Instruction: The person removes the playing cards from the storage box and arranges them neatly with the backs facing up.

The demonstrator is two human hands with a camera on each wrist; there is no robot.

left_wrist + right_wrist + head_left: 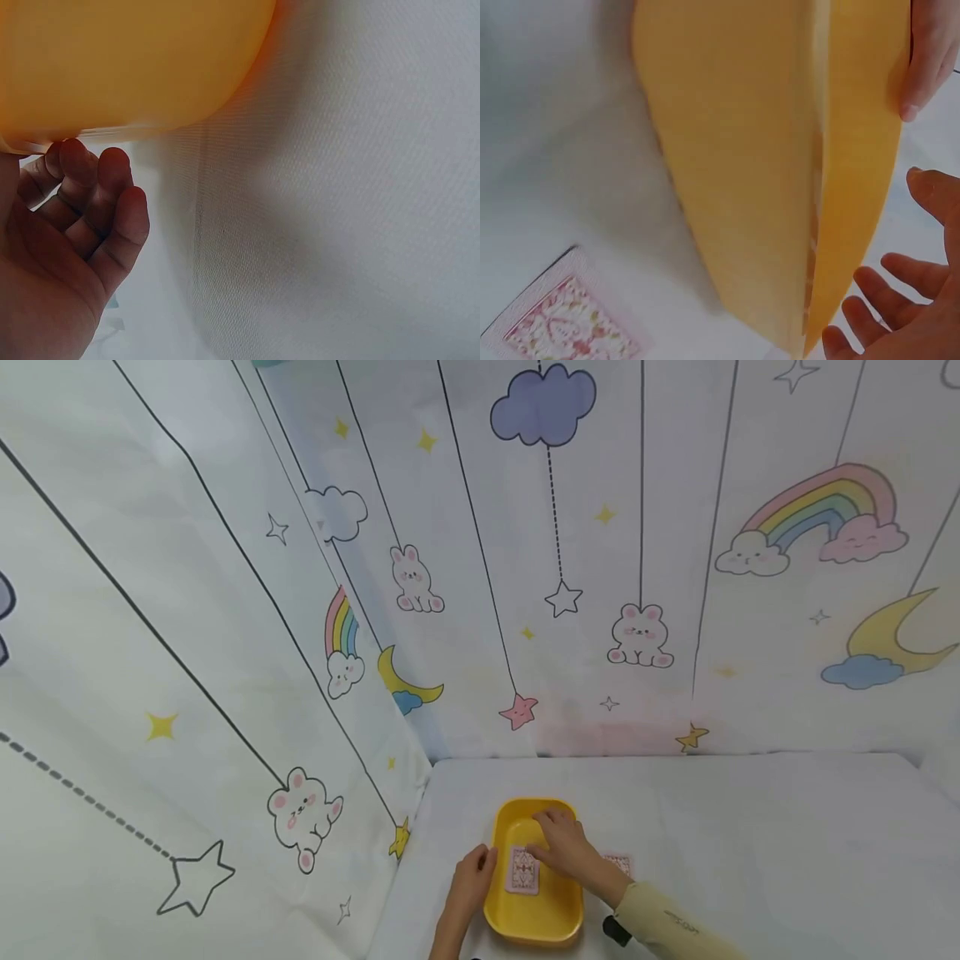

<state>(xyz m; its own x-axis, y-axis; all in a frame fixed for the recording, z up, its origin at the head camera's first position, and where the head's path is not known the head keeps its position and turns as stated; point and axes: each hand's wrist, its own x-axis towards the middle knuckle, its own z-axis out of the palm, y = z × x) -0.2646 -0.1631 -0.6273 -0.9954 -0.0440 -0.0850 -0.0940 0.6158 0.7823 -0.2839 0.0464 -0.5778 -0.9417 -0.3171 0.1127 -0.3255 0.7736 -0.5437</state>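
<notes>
A yellow plastic tray point(534, 924) sits on the white tabletop. My left hand point(474, 875) grips its left rim; in the left wrist view, the curled fingers point(114, 176) meet the rim from outside while the thumb is hidden. Inside the tray lies a playing card point(522, 871) with a red-and-white patterned back; whether it is one card or a stack I cannot tell. My right hand point(564, 846) hovers over the tray, fingers spread and holding nothing. Right of the tray, another patterned card point(570, 322) lies on the table, partly hidden by the right forearm in the head view.
A small black object point(617, 931) shows beside the right sleeve point(667, 920). White cloth with printed bears, stars and rainbows point(817, 518) hangs behind the table and along its left side. White tabletop point(750, 843) stretches to the right.
</notes>
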